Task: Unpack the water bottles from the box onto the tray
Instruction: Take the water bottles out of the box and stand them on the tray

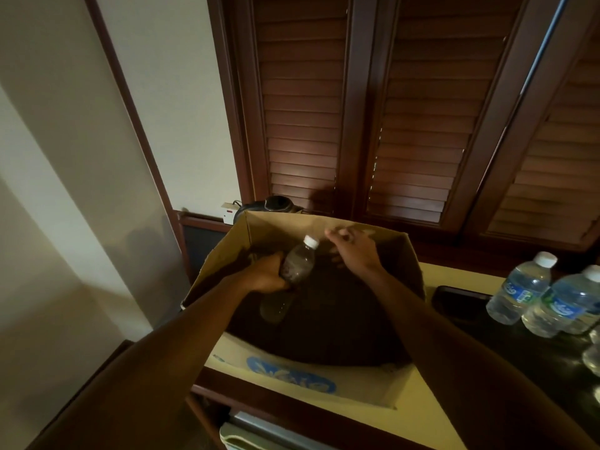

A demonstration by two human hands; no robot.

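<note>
Tilting inside the open cardboard box point(402, 254), a capped water bottle point(297, 264) is gripped around its middle by the left hand point(266, 274). The right hand point(352, 251) is held over the box, fingers loosely spread, holding nothing. Two bottles point(545, 293) are stood on the dark tray point(454, 303) at right.

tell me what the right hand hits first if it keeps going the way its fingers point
Probably the far wall of the cardboard box; the right hand points toward it, though depth is hard to judge.
</note>
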